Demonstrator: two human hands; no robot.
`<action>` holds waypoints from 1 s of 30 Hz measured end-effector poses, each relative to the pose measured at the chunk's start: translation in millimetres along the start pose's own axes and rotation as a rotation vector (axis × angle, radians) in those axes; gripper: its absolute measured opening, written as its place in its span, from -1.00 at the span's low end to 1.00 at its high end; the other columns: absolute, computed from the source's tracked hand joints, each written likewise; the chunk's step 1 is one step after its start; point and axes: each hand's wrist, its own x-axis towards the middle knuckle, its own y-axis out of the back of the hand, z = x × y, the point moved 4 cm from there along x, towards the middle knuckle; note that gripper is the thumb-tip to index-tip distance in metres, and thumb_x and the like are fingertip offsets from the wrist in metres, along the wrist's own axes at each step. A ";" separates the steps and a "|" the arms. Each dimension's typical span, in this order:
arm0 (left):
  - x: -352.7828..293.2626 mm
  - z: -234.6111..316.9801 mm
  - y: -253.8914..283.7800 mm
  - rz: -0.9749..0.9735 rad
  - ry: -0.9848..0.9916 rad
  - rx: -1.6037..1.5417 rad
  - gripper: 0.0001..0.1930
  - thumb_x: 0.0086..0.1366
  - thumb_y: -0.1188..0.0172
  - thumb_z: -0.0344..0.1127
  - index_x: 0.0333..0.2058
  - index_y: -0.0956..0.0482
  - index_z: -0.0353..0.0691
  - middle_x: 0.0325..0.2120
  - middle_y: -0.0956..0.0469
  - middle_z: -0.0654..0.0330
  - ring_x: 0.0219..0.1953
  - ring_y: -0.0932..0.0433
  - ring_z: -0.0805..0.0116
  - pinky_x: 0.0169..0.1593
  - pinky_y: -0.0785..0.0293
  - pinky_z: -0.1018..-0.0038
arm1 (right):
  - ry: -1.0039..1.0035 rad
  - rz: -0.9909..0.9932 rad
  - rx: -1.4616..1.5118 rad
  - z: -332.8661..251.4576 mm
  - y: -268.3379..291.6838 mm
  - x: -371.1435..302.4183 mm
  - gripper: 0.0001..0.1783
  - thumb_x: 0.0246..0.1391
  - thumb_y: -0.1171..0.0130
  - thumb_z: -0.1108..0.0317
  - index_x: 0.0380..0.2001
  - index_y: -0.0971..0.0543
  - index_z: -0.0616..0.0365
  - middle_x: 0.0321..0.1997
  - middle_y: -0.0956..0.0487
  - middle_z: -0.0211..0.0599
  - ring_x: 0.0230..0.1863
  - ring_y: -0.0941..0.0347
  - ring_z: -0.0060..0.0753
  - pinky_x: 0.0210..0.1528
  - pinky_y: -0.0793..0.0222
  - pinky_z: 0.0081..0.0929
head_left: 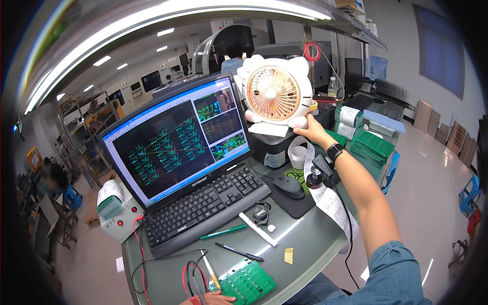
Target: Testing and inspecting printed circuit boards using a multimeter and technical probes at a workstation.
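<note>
Right hand [311, 130] closed on white desk fan's [276, 91] base, upper centre; left hand [208, 298] gripping probes [195, 284] beside green circuit board [246, 280], bottom edge.

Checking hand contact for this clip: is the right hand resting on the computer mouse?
No, the right hand is raised to the base of the small desk fan, while the mouse lies untouched on its pad.

Bright overhead tube light [152, 30] — glare along top, fisheye bending, dark rim corners, sharp centre.
</note>
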 end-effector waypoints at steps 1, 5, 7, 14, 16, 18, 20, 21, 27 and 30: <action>0.1 -0.4 0.6 -0.001 -0.003 0.005 -0.53 0.40 0.16 -0.06 -0.14 -0.60 -0.35 -0.08 -0.60 0.05 0.16 -0.39 0.06 0.31 -0.05 0.16 | -0.004 0.009 -0.007 0.1 0.8 0.1 -0.11 -0.12 -0.42 0.09 0.16 -0.26 0.40 0.12 -0.44 0.17 0.15 -0.44 -0.05 0.18 -0.33 -0.29; 0.3 -1.4 0.3 0.000 -0.003 0.000 -0.53 0.40 0.14 -0.05 -0.14 -0.60 -0.34 -0.09 -0.60 0.05 0.17 -0.39 0.07 0.30 -0.07 0.16 | -0.016 0.000 -0.005 0.2 8.2 -2.4 -0.12 -0.08 -0.40 0.09 0.17 -0.25 0.41 0.13 -0.44 0.18 0.16 -0.43 -0.06 0.18 -0.33 -0.29; -2.2 -4.8 -1.2 0.018 0.018 -0.033 -0.53 0.40 0.14 -0.04 -0.14 -0.60 -0.34 -0.09 -0.60 0.05 0.17 -0.39 0.07 0.30 -0.08 0.16 | -0.042 0.000 -0.010 -1.9 12.0 -3.6 -0.15 -0.06 -0.38 0.09 0.16 -0.27 0.41 0.13 -0.45 0.18 0.17 -0.43 -0.06 0.18 -0.33 -0.29; -2.8 -4.2 -1.0 0.018 0.006 -0.020 -0.53 0.40 0.14 -0.05 -0.15 -0.61 -0.34 -0.09 -0.60 0.04 0.15 -0.41 0.08 0.30 -0.10 0.16 | -0.010 -0.011 -0.060 0.8 0.6 7.1 -0.21 -0.05 -0.37 0.07 0.13 -0.35 0.36 0.11 -0.48 0.13 0.13 -0.46 -0.05 0.16 -0.35 -0.30; -2.9 -3.6 -1.5 0.037 0.027 -0.025 -0.53 0.40 0.15 -0.05 -0.15 -0.61 -0.34 -0.09 -0.60 0.03 0.15 -0.41 0.08 0.30 -0.10 0.16 | -0.008 0.034 -0.025 3.0 -3.0 11.6 -0.22 -0.07 -0.38 0.07 0.12 -0.36 0.32 0.09 -0.51 0.08 0.11 -0.48 -0.06 0.14 -0.36 -0.31; -2.9 -2.3 -2.7 0.055 0.048 -0.029 -0.52 0.40 0.15 -0.06 -0.15 -0.61 -0.35 -0.09 -0.60 0.03 0.15 -0.41 0.08 0.30 -0.10 0.16 | -0.010 0.040 0.047 7.5 -1.9 12.6 -0.24 -0.08 -0.40 0.11 0.12 -0.38 0.31 0.07 -0.54 0.03 0.09 -0.50 -0.11 0.13 -0.36 -0.32; -2.9 -1.9 -3.6 0.057 0.090 -0.055 -0.52 0.40 0.16 -0.06 -0.15 -0.61 -0.35 -0.08 -0.59 0.03 0.15 -0.41 0.08 0.30 -0.09 0.16 | 0.051 -0.011 0.166 12.2 -3.8 16.8 -0.24 -0.09 -0.41 0.15 0.13 -0.37 0.31 0.05 -0.56 -0.01 0.08 -0.51 -0.16 0.13 -0.36 -0.34; -3.6 -2.7 -3.5 0.041 0.085 -0.058 -0.52 0.41 0.16 -0.06 -0.13 -0.60 -0.35 -0.06 -0.58 0.02 0.16 -0.39 0.08 0.30 -0.08 0.16 | 0.035 0.009 0.135 13.2 -5.8 16.6 -0.24 -0.09 -0.42 0.17 0.14 -0.37 0.30 0.04 -0.57 -0.02 0.06 -0.51 -0.17 0.13 -0.36 -0.36; -1.1 -1.7 -1.1 -0.020 -0.006 0.021 -0.51 0.41 0.19 -0.05 -0.11 -0.59 -0.35 -0.05 -0.57 0.02 0.16 -0.39 0.07 0.29 -0.07 0.17 | 0.057 -0.002 0.198 11.3 -8.6 17.9 -0.27 -0.08 -0.42 0.22 0.12 -0.39 0.30 0.04 -0.57 -0.04 0.05 -0.52 -0.22 0.12 -0.37 -0.38; -1.5 -1.9 -2.0 -0.002 0.027 -0.019 -0.50 0.41 0.19 -0.04 -0.11 -0.59 -0.35 -0.05 -0.57 0.02 0.16 -0.39 0.06 0.29 -0.07 0.17 | 0.054 -0.044 0.223 10.2 -7.0 18.2 -0.29 -0.08 -0.42 0.24 0.12 -0.40 0.30 0.03 -0.57 -0.06 0.04 -0.52 -0.25 0.11 -0.37 -0.41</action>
